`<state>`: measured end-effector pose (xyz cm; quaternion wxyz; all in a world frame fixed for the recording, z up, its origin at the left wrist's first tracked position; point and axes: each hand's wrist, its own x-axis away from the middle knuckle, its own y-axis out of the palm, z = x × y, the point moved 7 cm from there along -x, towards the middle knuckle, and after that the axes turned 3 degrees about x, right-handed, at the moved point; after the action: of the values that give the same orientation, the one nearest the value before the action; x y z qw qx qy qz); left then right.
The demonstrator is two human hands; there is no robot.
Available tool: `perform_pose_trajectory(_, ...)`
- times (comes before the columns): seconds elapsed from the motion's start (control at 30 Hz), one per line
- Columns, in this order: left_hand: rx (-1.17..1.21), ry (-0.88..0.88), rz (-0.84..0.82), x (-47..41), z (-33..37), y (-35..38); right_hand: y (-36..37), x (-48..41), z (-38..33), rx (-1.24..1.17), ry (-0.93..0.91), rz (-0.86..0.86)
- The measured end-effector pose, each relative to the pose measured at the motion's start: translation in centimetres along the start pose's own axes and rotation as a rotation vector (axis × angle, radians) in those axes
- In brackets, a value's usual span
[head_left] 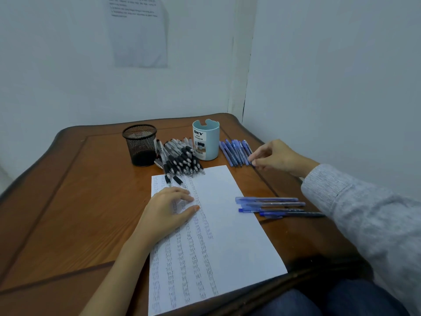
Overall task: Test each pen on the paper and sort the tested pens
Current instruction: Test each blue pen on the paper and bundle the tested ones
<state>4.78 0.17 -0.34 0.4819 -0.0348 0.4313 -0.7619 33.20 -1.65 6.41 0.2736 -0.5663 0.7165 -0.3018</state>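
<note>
scribbled paper [218, 224] – black pens [181, 159], blue pens [235, 152]

View: one wide-angle camera, worn on the head.
Facing: forward and down across the table [68, 213], toward a wall corner [247, 87] at upper right.
Nearness: close; paper [227, 236] fills lower centre, left hand [168, 210] mid-frame, right hand [275, 156] right of centre.

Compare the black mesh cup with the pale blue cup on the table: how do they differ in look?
The black mesh cup is see-through wire; the pale blue cup has solid walls. The mesh cup's rim is even; the blue cup's rim is notched. The blue cup carries a printed label; the mesh cup has none. Both stand upright at the far side of the table, flanking the black pens.
</note>
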Motion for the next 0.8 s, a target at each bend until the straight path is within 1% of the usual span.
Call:
perform_pose_trajectory(0.17,-0.024,0.005,0.021,0.3,0.5,-0.2,2.2,4.1,-0.4,0.103,-0.050,-0.175)
perform_pose_trajectory(0.3,-0.022,0.006,0.019,0.5,0.6,-0.3,3.7,5.6,0.4,0.175,-0.058,-0.229)
perform_pose_trajectory(0.43,-0.028,0.009,0.024,0.7,1.0,-0.2,4.5,6.2,0.3,0.236,-0.114,-0.212)
perform_pose_trajectory(0.5,-0.028,0.012,0.026,0.7,1.0,-0.2,4.5,6.4,0.1,0.242,-0.142,-0.167)
perform_pose_trajectory(0.67,-0.034,0.025,0.043,0.8,1.1,-0.4,4.7,7.0,-2.1,0.123,-0.276,-0.028)
perform_pose_trajectory(0.73,-0.023,0.020,0.051,0.8,1.0,-0.4,5.4,7.4,-2.7,0.204,-0.302,-0.028)
perform_pose_trajectory(0.8,-0.008,0.016,0.063,0.8,0.8,-0.5,6.6,7.6,-2.9,0.338,-0.308,-0.055)
